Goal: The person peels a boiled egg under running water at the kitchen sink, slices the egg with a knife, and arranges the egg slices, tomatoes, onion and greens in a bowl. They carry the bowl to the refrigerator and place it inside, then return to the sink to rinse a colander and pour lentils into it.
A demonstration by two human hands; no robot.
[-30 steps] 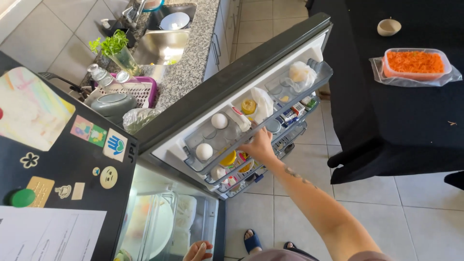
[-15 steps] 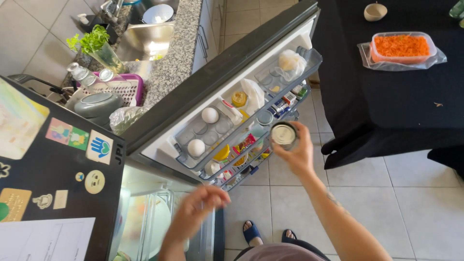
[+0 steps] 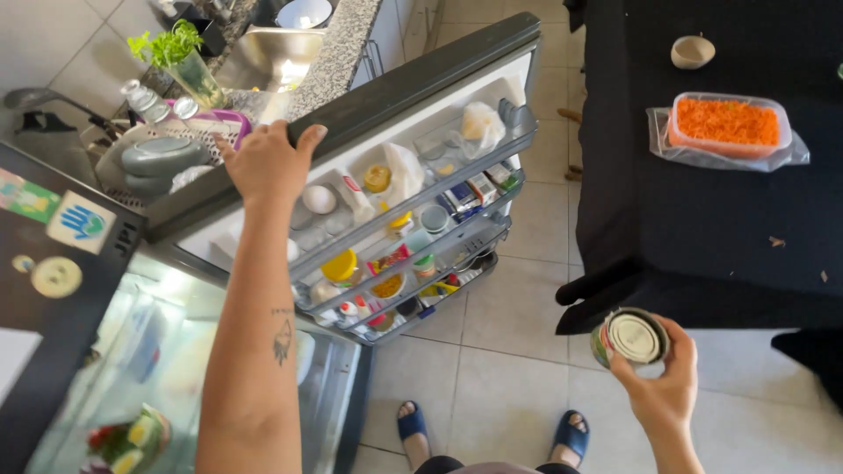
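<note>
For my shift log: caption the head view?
Left hand grips open fridge door; right hand holds a lidded jar.

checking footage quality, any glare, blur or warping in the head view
Head view: strong glare off the steel sink; fridge interior hazy and washed out; wide-angle bend along the fridge door; left hand, right hand and jar sharp.

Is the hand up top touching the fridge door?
Touching. The head view shows the left hand resting on the top edge of the open fridge door, fingers curled over it.
</note>
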